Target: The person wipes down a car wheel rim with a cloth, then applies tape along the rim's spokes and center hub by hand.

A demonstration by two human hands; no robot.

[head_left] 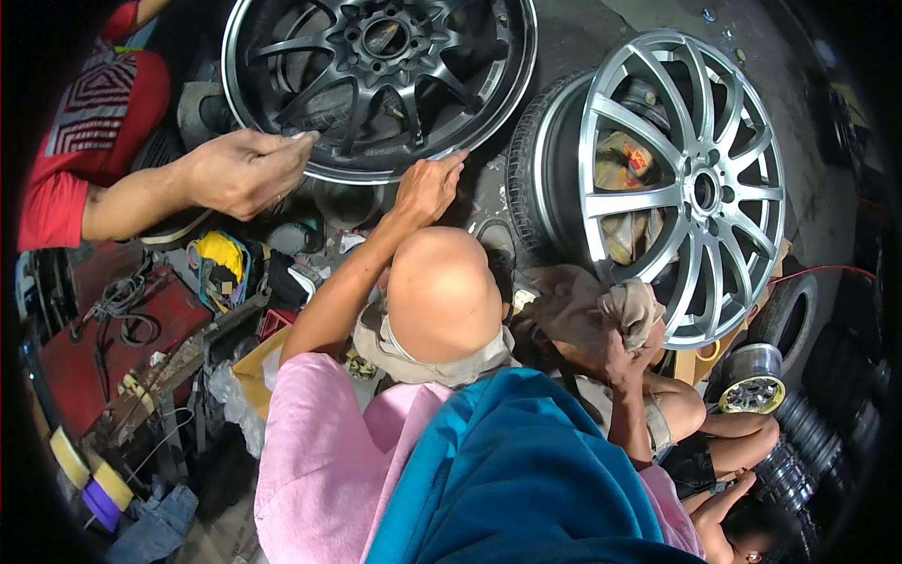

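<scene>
My left hand point(427, 192) is at the lower edge of a black alloy wheel rim point(406, 101) with a bright polished lip, its fingers gripping that edge. In my right hand point(631, 355) is a crumpled beige cloth point(631, 310), bunched up above the fingers. Close by that hand stands a silver multi-spoke alloy wheel rim point(669, 194), upright with its face toward the right. A co-worker's hand point(246, 171), reaching from a red sleeve, pinches fingers together at the left part of the black rim's lip; what it holds is too small to name.
Behind the silver rim is a tire point(522, 174). At left lie a red board point(122, 348) with a cable point(122, 305) and a yellow cloth point(221, 256). On the right are another tire point(797, 315), a small rim point(752, 376) and a seated person point(728, 442).
</scene>
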